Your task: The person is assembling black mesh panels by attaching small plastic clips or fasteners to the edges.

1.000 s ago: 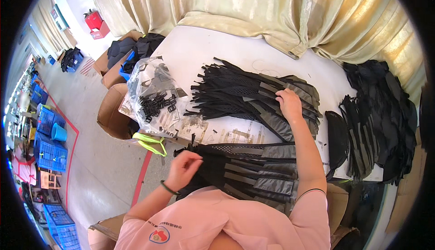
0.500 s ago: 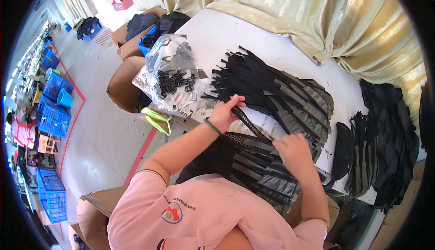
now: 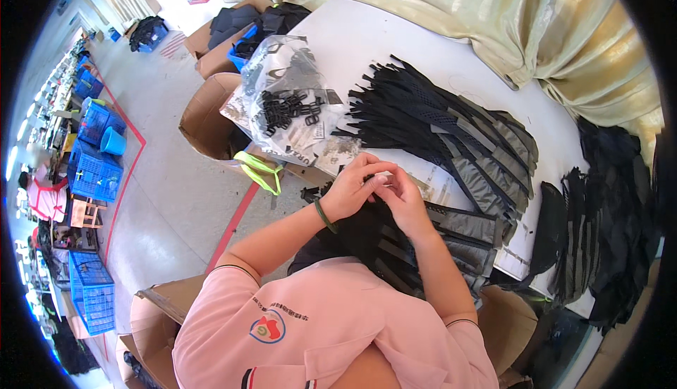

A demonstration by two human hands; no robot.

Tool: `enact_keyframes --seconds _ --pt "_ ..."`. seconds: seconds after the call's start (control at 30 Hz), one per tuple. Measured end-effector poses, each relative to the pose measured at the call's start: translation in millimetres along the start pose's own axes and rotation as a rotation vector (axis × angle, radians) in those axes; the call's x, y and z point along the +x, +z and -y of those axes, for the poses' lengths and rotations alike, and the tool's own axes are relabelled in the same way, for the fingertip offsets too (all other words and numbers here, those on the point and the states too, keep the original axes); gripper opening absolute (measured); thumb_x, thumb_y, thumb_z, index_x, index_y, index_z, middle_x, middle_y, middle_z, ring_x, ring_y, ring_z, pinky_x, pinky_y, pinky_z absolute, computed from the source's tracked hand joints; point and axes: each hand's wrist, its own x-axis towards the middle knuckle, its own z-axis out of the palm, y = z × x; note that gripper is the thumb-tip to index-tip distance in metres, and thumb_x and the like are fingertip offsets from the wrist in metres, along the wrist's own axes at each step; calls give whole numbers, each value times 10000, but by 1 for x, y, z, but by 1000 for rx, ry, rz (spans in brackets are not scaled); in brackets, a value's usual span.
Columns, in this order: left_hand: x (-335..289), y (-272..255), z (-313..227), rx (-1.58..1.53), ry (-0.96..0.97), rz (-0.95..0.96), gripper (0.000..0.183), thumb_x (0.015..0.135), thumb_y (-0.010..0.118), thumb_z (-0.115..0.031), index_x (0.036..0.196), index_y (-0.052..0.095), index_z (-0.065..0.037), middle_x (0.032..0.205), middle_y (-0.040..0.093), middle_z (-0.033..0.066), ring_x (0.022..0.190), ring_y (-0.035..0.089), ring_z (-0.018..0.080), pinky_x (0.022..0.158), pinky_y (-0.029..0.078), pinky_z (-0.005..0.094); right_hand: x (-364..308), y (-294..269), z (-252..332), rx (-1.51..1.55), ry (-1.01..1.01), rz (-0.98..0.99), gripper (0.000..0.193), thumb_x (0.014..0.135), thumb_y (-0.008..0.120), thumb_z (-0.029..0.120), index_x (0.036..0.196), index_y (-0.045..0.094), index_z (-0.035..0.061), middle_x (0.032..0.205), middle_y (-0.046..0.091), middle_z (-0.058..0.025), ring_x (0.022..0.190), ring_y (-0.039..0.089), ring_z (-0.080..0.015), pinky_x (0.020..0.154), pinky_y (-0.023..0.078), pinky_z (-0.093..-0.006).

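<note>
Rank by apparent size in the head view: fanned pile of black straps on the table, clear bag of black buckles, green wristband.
1. Fanned pile of black straps, widest spread on the table.
2. Clear bag of black buckles, clearly smaller.
3. Green wristband on the left hand, tiny.
Fisheye bending near the rim does not change this order.

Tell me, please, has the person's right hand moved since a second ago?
Yes. The right hand has come off the fanned pile of black straps and back toward the body, and now meets the left hand at the table's near edge.
</note>
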Motion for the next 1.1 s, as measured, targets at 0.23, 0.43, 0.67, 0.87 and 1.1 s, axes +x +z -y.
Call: enact_keyframes --seconds 0.23,0.43,0.67,0.87,1.1 --pt "33 -130 78 690 -148 -416 221 790 649 -215 958 647 -72 863 596 119 840 583 278 739 467 374 -5 14 3 3 124 57 213 897 547 78 1083 605 -8 813 581 -20 637 527 -82 613 448 -212" --pt "54 -155 128 922 -285 -71 300 713 699 -200 989 645 -94 957 583 135 921 582 316 806 473 395 3 17 3 -36 63 80 169 885 573 84 1009 624 -18 781 575 -17 627 540 -82 585 456 -208" --pt "64 -155 125 886 -339 -56 266 658 735 -144 875 607 -57 883 584 131 892 579 316 780 476 385 8 18 11 29 144 12 161 878 596 105 990 624 -7 779 585 -5 618 545 -75 565 450 -203" --pt "46 -150 95 756 -279 -111 245 696 725 -133 842 548 -48 764 612 101 719 618 286 647 506 354 7 14 3 60 111 -20 161 881 592 94 995 637 -10 792 577 -7 620 533 -71 568 460 -201" --pt "0 -48 -3 -1108 -614 -141 47 876 565 -125 890 553 -82 776 606 46 579 582 168 562 481 253 7 10 17 50 -5 -16 127 873 587 51 945 634 -42 837 569 -21 685 543 -75 588 466 -202"
